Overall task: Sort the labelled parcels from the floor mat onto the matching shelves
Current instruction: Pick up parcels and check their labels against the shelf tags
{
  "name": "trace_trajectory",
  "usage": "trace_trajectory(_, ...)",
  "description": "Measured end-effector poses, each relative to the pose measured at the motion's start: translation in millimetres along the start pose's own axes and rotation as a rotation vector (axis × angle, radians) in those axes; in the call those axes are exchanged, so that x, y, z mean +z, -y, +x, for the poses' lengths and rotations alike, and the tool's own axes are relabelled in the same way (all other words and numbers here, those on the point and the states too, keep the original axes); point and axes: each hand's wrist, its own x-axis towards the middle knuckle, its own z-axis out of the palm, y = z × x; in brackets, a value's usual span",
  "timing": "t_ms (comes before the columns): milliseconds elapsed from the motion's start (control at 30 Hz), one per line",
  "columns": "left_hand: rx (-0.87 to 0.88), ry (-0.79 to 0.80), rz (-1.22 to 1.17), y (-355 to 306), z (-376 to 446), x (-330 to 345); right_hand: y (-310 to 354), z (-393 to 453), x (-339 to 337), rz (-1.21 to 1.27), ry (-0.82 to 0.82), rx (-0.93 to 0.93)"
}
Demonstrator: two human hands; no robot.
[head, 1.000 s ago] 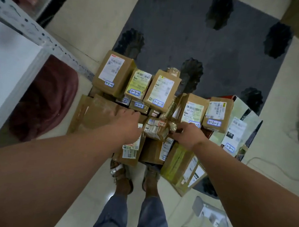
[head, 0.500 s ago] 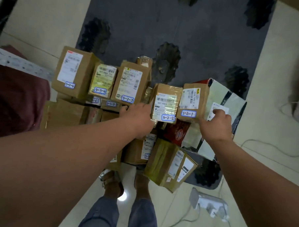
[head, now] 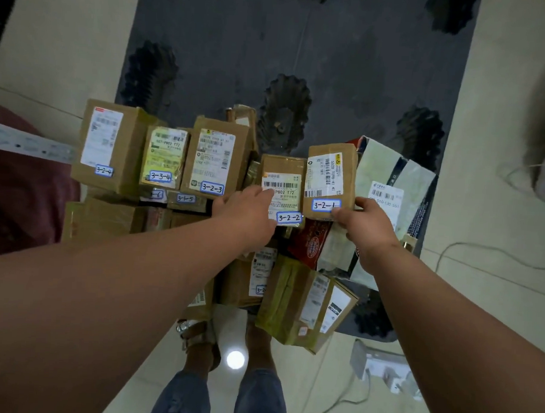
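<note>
Reaching down over the pile, both hands sit on two neighbouring cardboard parcels near the middle of the heap. The left hand [head: 249, 207] lies on the parcel marked 3-2-2 [head: 281, 188], its fingers spread across the white shipping label and partly covering it; whether the thumb hooks round the box's left edge cannot be told, since the back of the hand hides it. The right hand [head: 362, 221] pinches the near right corner of the parcel marked 3-2-1 [head: 330, 177], thumb on the front face just beside the blue-edged tag, fingers curled behind the side. These two boxes stand touching each other, upright, on top of lower parcels.

To the left a row of three more boxes stands side by side: 3-2-4 [head: 111, 146], 3-3-4 [head: 164, 158] and 3-2-3 [head: 215, 160], with a flatter box tagged 3-1-5 [head: 185, 199] below them. To the right of the held boxes lies a pale green glossy package [head: 382, 170] with a white label. Nearer the person, a yellow-taped box [head: 298, 304] leans tilted at the mat's edge. The whole heap rests on a dark grey floor mat [head: 303, 45] with black leaf shapes, laid on pale floor tiles [head: 63, 41]. Sandalled feet [head: 224, 341] and a white power strip [head: 383, 364] show below.
</note>
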Motion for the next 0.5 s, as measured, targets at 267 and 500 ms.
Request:
trace_trajectory(267,-0.005,0.046,-0.549,-1.2,-33.7,-40.6,20.6,-43.3,-3.7,0.079,0.282,0.034)
trace_trajectory(500,-0.042,-0.019,-0.832,20.0,-81.1,-68.9,51.9,-87.3,4.6,-0.020,0.418,0.009)
